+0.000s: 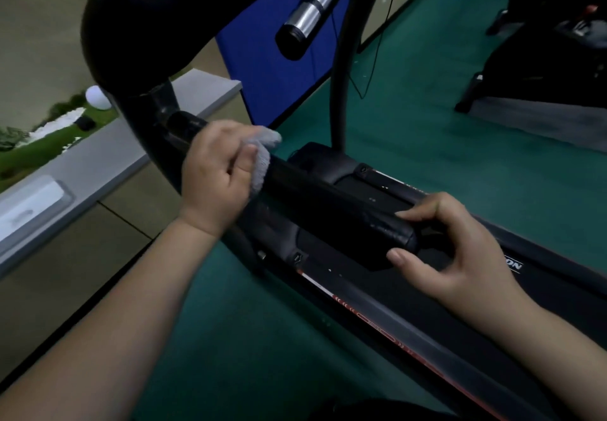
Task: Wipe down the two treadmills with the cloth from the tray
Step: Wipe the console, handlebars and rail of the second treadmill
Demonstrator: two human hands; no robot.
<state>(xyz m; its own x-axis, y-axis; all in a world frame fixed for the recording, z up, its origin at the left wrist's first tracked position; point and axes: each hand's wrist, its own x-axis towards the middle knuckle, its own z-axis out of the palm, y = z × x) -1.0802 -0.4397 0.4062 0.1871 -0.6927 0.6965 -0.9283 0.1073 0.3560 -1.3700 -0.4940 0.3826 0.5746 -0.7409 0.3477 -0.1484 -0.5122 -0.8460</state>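
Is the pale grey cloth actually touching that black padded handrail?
Touching. The head view shows the left hand pressing the grey cloth around the black handrail, no gap.

Grey cloth bunched and wrapped over the black padded handrail of the near treadmill, gripped there by the left hand; right hand pinches the handrail's rounded end. Near treadmill is black with red-striped side rail, on green floor; second treadmill dark, upper right, well apart
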